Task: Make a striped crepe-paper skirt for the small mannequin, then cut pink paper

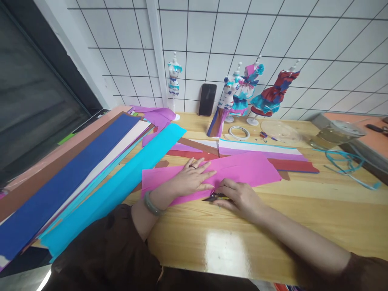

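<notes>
A long sheet of pink crepe paper (242, 169) lies across the middle of the wooden table. My left hand (192, 178) rests flat on its left half, fingers spread, pressing it to the tabletop. At the sheet's near edge my right hand (239, 198) is closed around a small pair of dark-bladed scissors (214, 197). The blades point left, just below my left fingertips; the handles are mostly hidden in my fingers. Behind the pink sheet lie strips of white, purple and red paper (294, 165), partly covered by it.
Long folded crepe papers, including blue (72, 173) and turquoise (121, 186), fill the left side. Small dressed mannequins (174, 79) and a phone (207, 100) stand by the tiled wall. A tape roll (239, 132), a clear cup (333, 135) and turquoise cord (345, 163) are further right.
</notes>
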Motion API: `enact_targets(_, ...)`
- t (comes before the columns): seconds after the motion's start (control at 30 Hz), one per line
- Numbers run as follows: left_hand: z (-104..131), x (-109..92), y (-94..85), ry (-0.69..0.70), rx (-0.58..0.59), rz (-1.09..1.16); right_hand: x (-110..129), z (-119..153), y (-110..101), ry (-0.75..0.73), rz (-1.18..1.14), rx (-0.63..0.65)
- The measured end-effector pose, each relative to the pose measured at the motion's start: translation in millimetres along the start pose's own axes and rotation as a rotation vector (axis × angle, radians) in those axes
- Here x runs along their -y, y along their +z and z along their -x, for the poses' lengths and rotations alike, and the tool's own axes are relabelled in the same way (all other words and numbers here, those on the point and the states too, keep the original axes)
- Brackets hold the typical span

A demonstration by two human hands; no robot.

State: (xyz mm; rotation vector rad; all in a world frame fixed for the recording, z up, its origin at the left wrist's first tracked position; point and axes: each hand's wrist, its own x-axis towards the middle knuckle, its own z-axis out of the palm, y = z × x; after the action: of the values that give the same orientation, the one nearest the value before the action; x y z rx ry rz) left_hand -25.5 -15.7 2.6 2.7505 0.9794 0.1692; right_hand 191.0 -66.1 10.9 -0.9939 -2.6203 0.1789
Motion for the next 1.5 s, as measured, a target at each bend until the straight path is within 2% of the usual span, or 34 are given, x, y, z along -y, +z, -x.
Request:
enact_targets(0.33,0.1,3.2,4.6,-0.008,-0.02,0.006,0.7,-0.4,-0.4,-0.003,-0.053,-0.043)
enact_targets(1.5,-0.2,3.7,4.3,-0.006,-0.003,0.001,7.5,-4.1,1.6,0.034,-0.129,-0.042)
